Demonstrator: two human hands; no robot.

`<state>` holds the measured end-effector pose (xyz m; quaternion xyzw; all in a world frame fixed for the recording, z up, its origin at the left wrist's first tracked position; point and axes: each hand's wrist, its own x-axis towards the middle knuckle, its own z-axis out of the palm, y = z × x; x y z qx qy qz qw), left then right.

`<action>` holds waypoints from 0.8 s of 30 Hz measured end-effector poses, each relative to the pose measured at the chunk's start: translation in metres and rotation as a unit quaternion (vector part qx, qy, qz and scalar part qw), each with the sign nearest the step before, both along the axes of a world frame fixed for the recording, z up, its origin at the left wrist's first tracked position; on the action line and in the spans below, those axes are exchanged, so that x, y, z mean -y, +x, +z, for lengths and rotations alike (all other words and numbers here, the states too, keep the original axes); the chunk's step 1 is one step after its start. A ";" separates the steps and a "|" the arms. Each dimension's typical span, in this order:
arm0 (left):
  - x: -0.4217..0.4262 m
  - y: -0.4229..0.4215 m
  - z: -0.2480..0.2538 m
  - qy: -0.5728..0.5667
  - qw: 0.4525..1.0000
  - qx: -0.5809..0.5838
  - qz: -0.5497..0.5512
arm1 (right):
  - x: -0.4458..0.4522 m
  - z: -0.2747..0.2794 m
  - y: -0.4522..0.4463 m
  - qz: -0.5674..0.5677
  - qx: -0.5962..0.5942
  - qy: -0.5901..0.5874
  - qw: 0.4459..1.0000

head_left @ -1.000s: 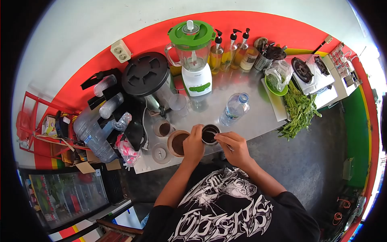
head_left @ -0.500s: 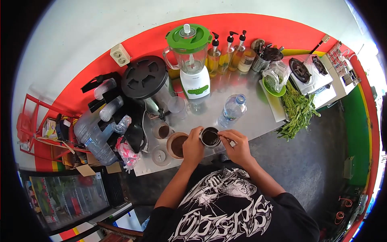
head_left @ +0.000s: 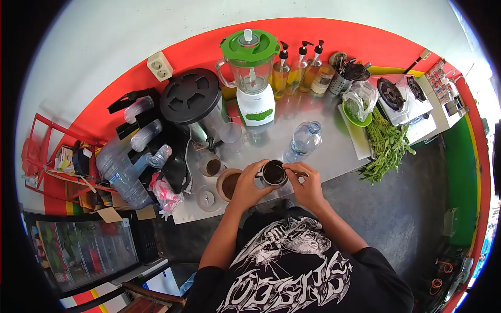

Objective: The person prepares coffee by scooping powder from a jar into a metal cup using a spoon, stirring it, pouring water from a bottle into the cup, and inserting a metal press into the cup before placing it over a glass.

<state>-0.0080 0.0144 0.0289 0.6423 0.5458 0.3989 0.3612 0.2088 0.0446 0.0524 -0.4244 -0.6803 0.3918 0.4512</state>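
Observation:
My left hand (head_left: pixel 249 185) is wrapped round the side of a small metal cup (head_left: pixel 274 172) with dark liquid or grounds inside. At the cup's right rim, the fingers of my right hand (head_left: pixel 309 189) are pinched together. Whatever they hold there is too small to make out. Left of the cup, partly behind my left hand, stands a bowl of brown powder (head_left: pixel 228 183). A glass with dark contents (head_left: pixel 213 166) and a round clear lid-like piece (head_left: pixel 209 198) are near it.
On the steel table (head_left: pixel 334 161) stand a water bottle (head_left: pixel 303 142), a green-lidded blender (head_left: pixel 255 107), a large black-lidded steel pot (head_left: pixel 190 99), an empty clear cup (head_left: pixel 232 135) and pump bottles (head_left: pixel 280 75). Leafy greens (head_left: pixel 386 146) hang over the right edge near a stove (head_left: pixel 404 96).
My left hand has shifted its grip, with fingers now spread further round the cup. My right hand stays pinched at the rim, slightly turned. The whole view has shifted a little.

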 end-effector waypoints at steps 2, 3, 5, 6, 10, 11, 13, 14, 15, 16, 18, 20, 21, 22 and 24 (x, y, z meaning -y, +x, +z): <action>-0.002 -0.004 0.001 -0.008 1.000 0.012 0.001 | -0.003 0.003 0.001 0.004 0.000 -0.003 1.000; -0.003 -0.006 0.002 -0.016 1.000 0.024 0.000 | -0.005 0.005 0.001 0.007 0.001 -0.006 1.000; -0.005 -0.011 0.007 -0.010 0.999 0.032 0.000 | -0.009 0.013 -0.001 0.008 0.000 -0.008 1.000; -0.007 -0.012 0.011 -0.003 0.999 0.040 0.000 | -0.010 0.017 -0.002 0.009 0.000 -0.010 1.000; -0.014 -0.018 0.027 -0.068 0.996 0.061 -0.009 | -0.013 0.030 -0.006 0.013 -0.026 -0.009 1.000; -0.016 -0.019 0.029 -0.059 0.996 0.064 -0.014 | -0.013 0.034 -0.007 0.014 -0.028 -0.005 0.999; -0.016 -0.018 0.035 -0.049 0.996 0.067 -0.020 | -0.011 0.042 -0.006 0.016 -0.031 -0.001 0.999; -0.014 -0.017 0.040 -0.068 0.995 0.070 -0.022 | -0.010 0.046 -0.004 0.019 -0.019 -0.004 1.000; -0.012 -0.016 0.039 -0.078 0.994 0.071 -0.024 | -0.008 0.048 -0.003 0.021 -0.007 -0.006 1.000; -0.011 -0.016 0.038 -0.087 0.993 0.073 -0.025 | -0.007 0.046 -0.002 0.020 -0.007 -0.005 1.000; -0.007 -0.013 0.021 -0.027 0.996 0.077 -0.036 | -0.003 0.039 0.000 0.023 -0.013 -0.023 0.999; -0.005 -0.010 0.008 -0.044 0.994 0.090 -0.030 | -0.001 0.032 0.003 0.017 -0.010 -0.026 0.999; -0.004 -0.009 0.007 -0.060 0.993 0.102 -0.023 | -0.001 0.031 0.003 0.011 -0.008 -0.028 1.000; -0.004 -0.010 0.006 -0.061 0.992 0.104 -0.022 | 0.000 0.031 0.003 0.012 -0.007 -0.030 0.999; -0.003 -0.011 0.006 -0.072 0.991 0.113 -0.016 | 0.002 0.035 0.003 0.010 -0.024 -0.013 1.000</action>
